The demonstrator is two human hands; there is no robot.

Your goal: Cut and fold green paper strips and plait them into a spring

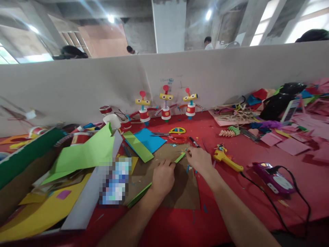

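A narrow green paper strip [180, 157] lies slantwise across a brown cardboard sheet [182, 195]. My left hand [163, 176] is closed over its middle, and the lower end comes out under my wrist. At the far end, my right hand [200, 160] pinches the strip's tip between thumb and fingers. Small paper scraps lie around the fingertips. Beyond my hands are a blue paper sheet [151, 139] with a wider green piece [138, 146] on it, scissors [176, 131] with yellow handles, and a black marker [194, 142].
Three paper-cup figures [166, 113] stand by the white partition [102, 82]. A yellow glue gun [227, 160] and purple power socket [273, 178], with black cables, lie right. A box [31, 151] of coloured paper stands left. A black jug-like object [279, 101] and pink paper [293, 145] are far right.
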